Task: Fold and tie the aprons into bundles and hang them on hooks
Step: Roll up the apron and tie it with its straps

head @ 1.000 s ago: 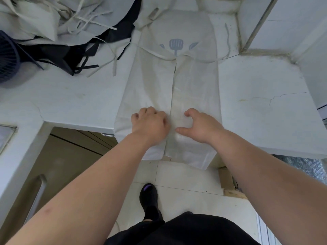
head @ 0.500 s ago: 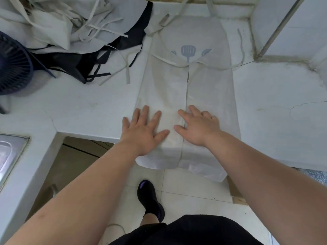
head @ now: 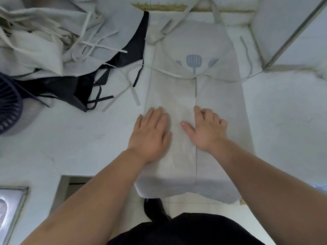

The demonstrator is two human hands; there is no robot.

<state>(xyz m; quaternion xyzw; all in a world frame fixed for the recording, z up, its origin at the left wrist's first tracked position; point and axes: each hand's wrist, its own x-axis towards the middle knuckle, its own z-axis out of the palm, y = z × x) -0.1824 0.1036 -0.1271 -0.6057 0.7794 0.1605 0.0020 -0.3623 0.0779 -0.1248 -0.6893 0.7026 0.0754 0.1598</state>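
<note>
A pale grey apron [head: 219,96] with a blue spatula print lies lengthwise on the white counter [head: 79,135], both side flaps folded in and meeting along a centre seam. Its lower end hangs over the counter's front edge. My left hand [head: 150,133] presses flat on the left flap, fingers straight. My right hand [head: 205,128] lies flat on the right flap beside the seam, thumb across it. The apron's ties [head: 134,92] trail off to the left and right near the print.
A heap of pale aprons [head: 44,41] and a black apron [head: 74,89] fills the counter's back left. A dark fan [head: 8,105] stands at the left edge, a steel sink [head: 8,209] at the lower left. A wall corner [head: 283,41] rises back right.
My hands went from curled near the counter's edge to flat on the apron, then slid farther up the flaps. The view has moved closer.
</note>
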